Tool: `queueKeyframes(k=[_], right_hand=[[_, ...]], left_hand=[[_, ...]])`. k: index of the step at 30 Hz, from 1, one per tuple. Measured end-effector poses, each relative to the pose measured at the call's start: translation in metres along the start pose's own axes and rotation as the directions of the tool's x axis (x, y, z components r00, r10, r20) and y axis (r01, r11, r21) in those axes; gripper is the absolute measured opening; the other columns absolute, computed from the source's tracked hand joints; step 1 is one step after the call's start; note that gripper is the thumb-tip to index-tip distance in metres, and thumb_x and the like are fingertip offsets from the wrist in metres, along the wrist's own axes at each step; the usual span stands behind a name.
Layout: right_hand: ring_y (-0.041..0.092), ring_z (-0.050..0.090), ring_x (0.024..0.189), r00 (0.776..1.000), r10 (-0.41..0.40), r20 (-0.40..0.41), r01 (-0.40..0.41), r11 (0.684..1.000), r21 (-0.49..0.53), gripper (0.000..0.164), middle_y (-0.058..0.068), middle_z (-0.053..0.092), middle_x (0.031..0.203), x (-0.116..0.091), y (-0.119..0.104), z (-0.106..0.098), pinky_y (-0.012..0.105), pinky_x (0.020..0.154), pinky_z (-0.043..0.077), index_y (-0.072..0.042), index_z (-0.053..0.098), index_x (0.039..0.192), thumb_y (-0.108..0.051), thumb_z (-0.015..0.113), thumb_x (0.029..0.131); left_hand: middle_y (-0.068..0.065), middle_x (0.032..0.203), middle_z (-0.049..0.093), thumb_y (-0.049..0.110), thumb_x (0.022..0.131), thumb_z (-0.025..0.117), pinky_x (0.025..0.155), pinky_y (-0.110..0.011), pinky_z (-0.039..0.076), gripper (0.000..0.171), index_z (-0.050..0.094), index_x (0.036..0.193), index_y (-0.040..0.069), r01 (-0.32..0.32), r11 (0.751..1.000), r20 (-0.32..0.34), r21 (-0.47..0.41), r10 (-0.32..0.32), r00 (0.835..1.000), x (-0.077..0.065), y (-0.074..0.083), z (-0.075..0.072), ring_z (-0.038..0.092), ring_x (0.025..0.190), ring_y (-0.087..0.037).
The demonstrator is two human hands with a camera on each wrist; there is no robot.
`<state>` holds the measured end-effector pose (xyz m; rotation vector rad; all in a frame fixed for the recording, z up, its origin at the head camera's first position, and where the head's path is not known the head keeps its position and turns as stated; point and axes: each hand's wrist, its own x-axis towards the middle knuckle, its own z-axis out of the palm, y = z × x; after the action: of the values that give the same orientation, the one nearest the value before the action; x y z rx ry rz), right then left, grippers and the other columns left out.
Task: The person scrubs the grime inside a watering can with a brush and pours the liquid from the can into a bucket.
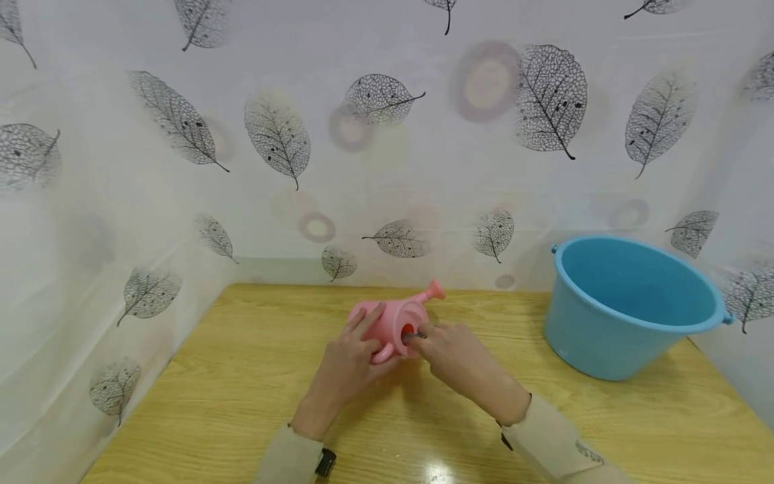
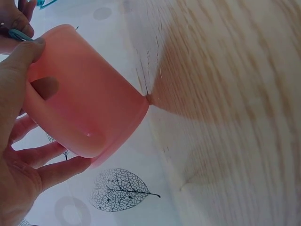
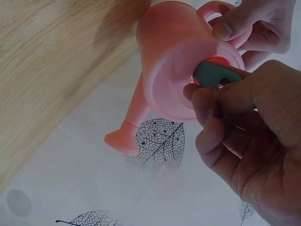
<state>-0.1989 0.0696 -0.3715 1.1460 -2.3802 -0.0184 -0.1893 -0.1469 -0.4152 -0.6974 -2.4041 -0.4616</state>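
Observation:
A pink watering can (image 1: 382,323) is tilted over the wooden table, its open top facing right; its lower edge meets the tabletop in the left wrist view. My left hand (image 1: 346,361) grips it at the handle (image 3: 214,9), thumb near the rim and fingers spread along the body. With my right hand (image 1: 456,355) I pinch a small flat teal handle (image 3: 214,75) with a hole near its end, and its far end goes into the can's opening. Something red (image 3: 220,61) shows inside the opening, partly hidden by the teal handle. The spout's rose (image 3: 123,139) points away.
A large light-blue bucket (image 1: 580,336) stands on the table (image 1: 242,376) at the right, apart from my hands. White sheeting (image 1: 399,168) with a leaf print hangs behind the table and down both sides.

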Motion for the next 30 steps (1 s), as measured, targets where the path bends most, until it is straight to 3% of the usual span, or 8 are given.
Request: queueKeyframes(k=[9,14,24,30], right_hand=[[0.014,0.054,0.053,0.999,-0.026,-0.045,0.026,1.0,-0.014,0.03,-0.002,0.063,0.074,-0.003,0.002,0.001,0.022,0.042,0.042,-0.019,0.072,0.092,0.004,0.079,0.073],[0.011,0.05,0.052,0.998,-0.028,-0.063,0.029,1.0,0.007,0.039,-0.003,0.065,0.077,-0.008,0.005,-0.003,0.018,0.043,0.039,-0.018,0.073,0.097,0.007,0.081,0.068],[0.008,0.046,0.055,0.998,-0.025,-0.049,0.028,0.997,0.076,0.044,-0.003,0.066,0.078,-0.017,0.008,-0.007,0.016,0.044,0.037,-0.016,0.076,0.102,0.011,0.077,0.068],[0.005,0.037,0.054,0.999,-0.034,-0.019,0.036,0.994,0.102,0.025,-0.005,0.058,0.071,-0.02,0.009,-0.004,0.016,0.043,0.028,-0.017,0.07,0.094,0.001,0.075,0.078]], left_hand=[[-0.017,0.143,0.063,0.042,0.082,0.085,0.086,-0.046,0.064,0.043,0.059,0.06,0.015,-0.004,1.0,0.007,-0.001,0.004,1.0,0.0,-0.001,0.0,0.06,0.129,-0.046],[-0.017,0.142,0.063,0.042,0.08,0.086,0.091,-0.046,0.062,0.044,0.059,0.06,0.015,-0.014,1.0,0.014,0.014,0.013,1.0,0.0,-0.001,0.001,0.061,0.128,-0.045],[-0.017,0.141,0.064,0.044,0.079,0.087,0.078,-0.044,0.066,0.047,0.056,0.058,0.016,-0.036,0.999,-0.001,0.006,0.036,0.999,0.001,0.0,0.002,0.062,0.125,-0.048],[-0.015,0.141,0.064,0.046,0.08,0.086,0.072,-0.041,0.067,0.046,0.057,0.058,0.016,-0.041,0.999,0.002,0.032,0.041,0.999,0.001,0.002,0.003,0.062,0.126,-0.047]])
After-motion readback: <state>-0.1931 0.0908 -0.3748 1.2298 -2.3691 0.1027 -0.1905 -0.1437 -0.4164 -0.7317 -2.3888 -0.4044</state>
